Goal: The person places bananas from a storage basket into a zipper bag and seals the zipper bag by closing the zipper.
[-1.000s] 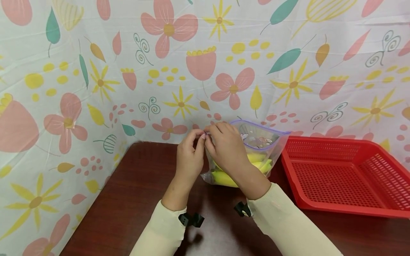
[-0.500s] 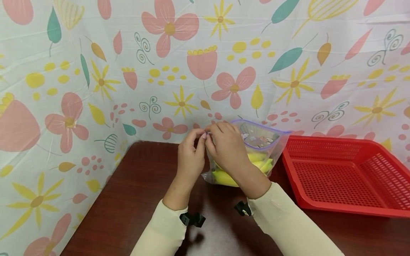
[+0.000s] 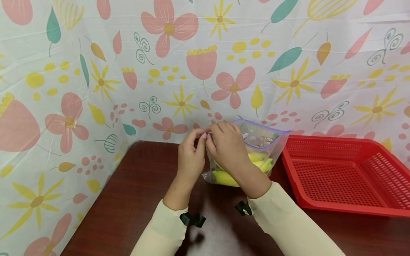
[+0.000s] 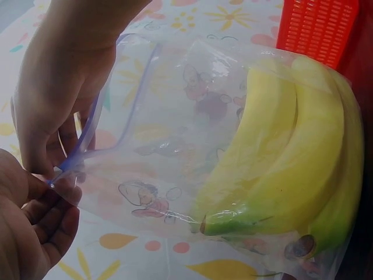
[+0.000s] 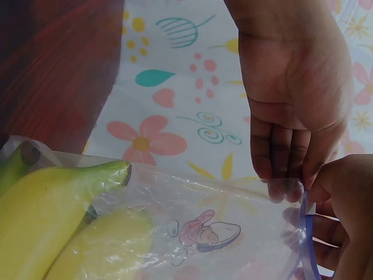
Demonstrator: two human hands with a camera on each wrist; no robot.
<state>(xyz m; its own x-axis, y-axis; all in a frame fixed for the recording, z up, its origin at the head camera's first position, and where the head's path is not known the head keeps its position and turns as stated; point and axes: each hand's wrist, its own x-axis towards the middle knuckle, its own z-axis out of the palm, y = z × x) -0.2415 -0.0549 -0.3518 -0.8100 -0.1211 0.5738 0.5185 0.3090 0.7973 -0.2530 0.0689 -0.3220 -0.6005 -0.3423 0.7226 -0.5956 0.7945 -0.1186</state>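
A clear zip bag [image 3: 275, 156] with a purple zip edge and cartoon prints stands on the table, its mouth gaping on the right side. Inside lie several yellow bananas [image 4: 303, 146] with greenish ends. My left hand [image 3: 191, 153] pinches the bag's upper left corner between thumb and fingers. Right beside it, my right hand [image 3: 228, 147] pinches the purple zip [image 5: 310, 245] at the same corner. In the left wrist view the two hands' fingertips nearly meet at the zip's end. The right hand and forearm hide part of the bag in the head view.
A red perforated plastic basket [image 3: 352, 209] stands on the right of the dark wooden table [image 3: 128, 213], close to the bag. Behind and to the left hangs a white cloth [image 3: 128, 85] printed with flowers and leaves. Each wrist wears a small black device.
Hardly anything differs. Both hands stay at the bag's corner, and the bag, bananas and basket keep their places; the head view shifts very slightly.
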